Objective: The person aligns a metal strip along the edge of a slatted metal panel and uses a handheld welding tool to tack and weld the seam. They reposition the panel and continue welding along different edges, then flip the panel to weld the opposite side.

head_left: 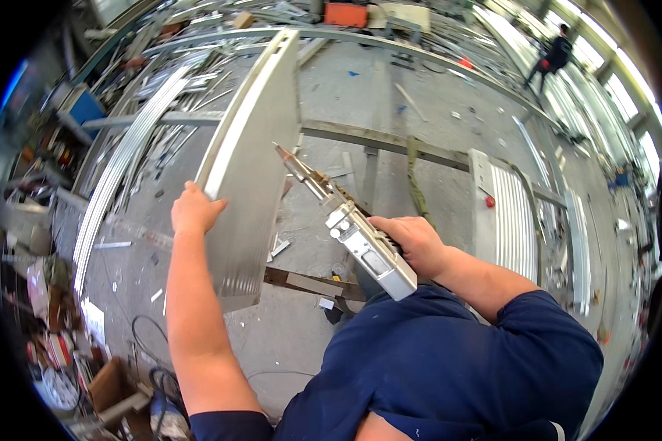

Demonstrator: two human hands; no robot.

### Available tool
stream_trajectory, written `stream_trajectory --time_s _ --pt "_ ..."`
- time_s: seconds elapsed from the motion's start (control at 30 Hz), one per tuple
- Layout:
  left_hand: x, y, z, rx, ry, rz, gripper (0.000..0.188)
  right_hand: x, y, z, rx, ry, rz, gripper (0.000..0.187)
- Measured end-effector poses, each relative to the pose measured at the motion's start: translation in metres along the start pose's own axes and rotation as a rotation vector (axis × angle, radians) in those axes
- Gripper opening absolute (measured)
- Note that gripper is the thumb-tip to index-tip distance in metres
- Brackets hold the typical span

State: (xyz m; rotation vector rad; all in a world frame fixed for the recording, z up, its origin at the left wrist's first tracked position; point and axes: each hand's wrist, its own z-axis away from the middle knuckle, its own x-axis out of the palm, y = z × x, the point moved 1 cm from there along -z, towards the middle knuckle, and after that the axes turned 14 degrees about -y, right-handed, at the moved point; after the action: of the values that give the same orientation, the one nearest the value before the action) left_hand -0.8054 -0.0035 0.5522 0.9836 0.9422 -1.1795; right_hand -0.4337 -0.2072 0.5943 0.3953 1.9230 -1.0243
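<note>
My left hand (195, 209) grips the near end of a long silver metal panel (254, 132), thumb on its broad face and fingers over its upper edge. The panel stands on edge across the rails and runs away from me. My right hand (413, 242) is closed round a silver handheld laser welding gun (368, 250) in front of my body. The gun's narrow, copper-coloured nozzle (290, 160) points up and left toward the panel's face. From this view I cannot tell whether the tip touches it. The gun's grip is mostly hidden by its body and my hand.
Metal rails (386, 141) form a raised frame over the grey floor. Long silver profiles (129, 162) lie at the left; a ribbed panel (513, 213) and green strap (417, 180) are at the right. Scrap and cables litter the floor. Another person (555, 55) stands far right.
</note>
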Motion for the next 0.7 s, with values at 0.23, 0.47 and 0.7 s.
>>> stream_trajectory --time_s 0.23,0.47,0.7 --pt "-0.004 0.002 0.004 0.055 -0.008 0.012 0.07 -0.004 -0.025 0.031 0.099 0.161 0.026 0.048" --pt "-0.009 -0.01 -0.002 0.328 -0.102 -0.146 0.071 0.031 -0.005 0.116 0.349 0.439 -0.797 0.056" --pt "-0.016 -0.017 -0.008 0.407 -0.09 -0.194 0.086 0.032 -0.066 0.127 0.28 0.836 -0.127 0.086"
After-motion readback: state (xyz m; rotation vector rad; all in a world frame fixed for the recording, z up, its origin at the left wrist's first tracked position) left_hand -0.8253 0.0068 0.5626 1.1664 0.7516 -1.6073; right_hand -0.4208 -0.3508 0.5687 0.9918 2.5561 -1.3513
